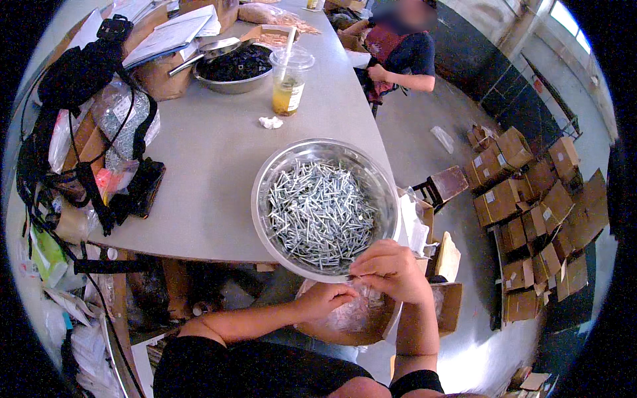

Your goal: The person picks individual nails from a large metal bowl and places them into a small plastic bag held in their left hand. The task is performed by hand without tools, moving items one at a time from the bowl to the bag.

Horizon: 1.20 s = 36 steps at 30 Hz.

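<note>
A wide steel bowl [260, 207] full of loose silver screws [322, 212] stands at the near right edge of the table. My right hand [391, 268] is at the bowl's near right rim, its fingers drawn together in a pinch; what lies between them is too small to make out. Just below the near rim is my left hand [325, 300], fingers curled together, over an open carton lined with clear plastic bags [361, 312]. Whatever the left fingers hold, if anything, is hidden.
Beyond the bowl are crumpled tissue [271, 123], a drink cup [289, 89] with a straw, and a bowl of black parts [232, 85]. Black straps and bags [83, 126] crowd the left. A person [398, 50] sits at the far right; cardboard boxes [524, 212] are stacked beyond a stool [446, 186].
</note>
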Motion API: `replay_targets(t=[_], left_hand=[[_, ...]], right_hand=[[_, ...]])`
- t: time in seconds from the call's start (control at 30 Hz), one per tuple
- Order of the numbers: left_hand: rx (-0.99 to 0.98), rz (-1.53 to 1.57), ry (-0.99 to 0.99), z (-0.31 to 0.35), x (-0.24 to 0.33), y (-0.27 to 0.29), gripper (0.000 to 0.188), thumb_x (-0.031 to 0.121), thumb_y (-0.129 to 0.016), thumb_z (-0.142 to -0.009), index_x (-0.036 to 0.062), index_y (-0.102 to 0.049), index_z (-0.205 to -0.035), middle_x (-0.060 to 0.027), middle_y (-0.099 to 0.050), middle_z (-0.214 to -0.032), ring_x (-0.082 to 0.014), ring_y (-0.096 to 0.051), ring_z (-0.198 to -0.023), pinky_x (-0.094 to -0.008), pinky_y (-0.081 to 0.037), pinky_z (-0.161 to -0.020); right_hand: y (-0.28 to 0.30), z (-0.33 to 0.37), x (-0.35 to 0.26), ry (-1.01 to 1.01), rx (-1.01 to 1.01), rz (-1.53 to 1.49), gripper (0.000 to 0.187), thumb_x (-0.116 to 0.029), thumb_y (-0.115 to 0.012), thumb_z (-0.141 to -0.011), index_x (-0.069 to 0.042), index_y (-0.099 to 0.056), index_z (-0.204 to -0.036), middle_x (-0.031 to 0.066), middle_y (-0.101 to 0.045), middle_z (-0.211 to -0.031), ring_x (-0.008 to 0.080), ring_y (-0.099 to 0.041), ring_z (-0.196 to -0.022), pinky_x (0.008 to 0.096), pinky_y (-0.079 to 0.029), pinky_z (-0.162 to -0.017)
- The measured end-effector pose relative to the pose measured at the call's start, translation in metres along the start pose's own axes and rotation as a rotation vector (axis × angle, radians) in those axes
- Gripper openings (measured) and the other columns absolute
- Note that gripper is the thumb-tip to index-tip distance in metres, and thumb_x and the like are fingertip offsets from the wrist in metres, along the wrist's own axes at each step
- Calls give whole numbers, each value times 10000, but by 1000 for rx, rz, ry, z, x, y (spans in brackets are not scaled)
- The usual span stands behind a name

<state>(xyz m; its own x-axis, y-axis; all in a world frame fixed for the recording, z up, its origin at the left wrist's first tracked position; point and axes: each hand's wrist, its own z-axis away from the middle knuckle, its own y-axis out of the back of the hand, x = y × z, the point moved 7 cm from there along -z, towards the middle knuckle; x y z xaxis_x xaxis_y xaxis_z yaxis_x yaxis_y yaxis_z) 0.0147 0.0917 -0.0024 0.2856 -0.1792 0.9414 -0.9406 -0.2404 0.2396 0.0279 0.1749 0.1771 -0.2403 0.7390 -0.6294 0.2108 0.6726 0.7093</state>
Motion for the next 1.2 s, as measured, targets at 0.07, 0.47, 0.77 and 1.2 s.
replay_targets(t=[0.07,0.47,0.77,1.2], left_hand=[[19,-28,-18,-1,0,0,206,181,-619,-905,58,-695,-1053,-116,-701,-971,-248,-652,-884,-347,-489,-800],[-4,650,291,9,-1,8,126,120,-719,-857,16,-714,-926,-33,-691,-846,-88,-601,-783,-252,-482,-697],[23,478,214,-1,16,9,89,123,-694,-883,46,-699,-837,5,-647,-771,-70,-568,-702,-240,-469,-648],[-34,545,229,-7,24,6,110,126,-717,-863,48,-673,-798,27,-624,-745,-69,-564,-687,-234,-473,-656]], right_hand=[[5,2,0,3,63,-19,182,-90,-782,-685,-49,-727,-853,79,-703,-843,261,-659,-788,349,-500,-719],[-43,117,31,-370,244,-413,194,-186,-805,-727,-29,-740,-820,143,-672,-1045,275,-634,-953,384,-493,-780],[-70,152,41,-580,166,-509,100,-67,-753,-783,4,-710,-839,108,-701,-856,210,-654,-810,325,-505,-722],[-84,152,41,-551,140,-578,107,-98,-741,-805,1,-711,-836,101,-700,-882,208,-648,-844,327,-503,-750]])
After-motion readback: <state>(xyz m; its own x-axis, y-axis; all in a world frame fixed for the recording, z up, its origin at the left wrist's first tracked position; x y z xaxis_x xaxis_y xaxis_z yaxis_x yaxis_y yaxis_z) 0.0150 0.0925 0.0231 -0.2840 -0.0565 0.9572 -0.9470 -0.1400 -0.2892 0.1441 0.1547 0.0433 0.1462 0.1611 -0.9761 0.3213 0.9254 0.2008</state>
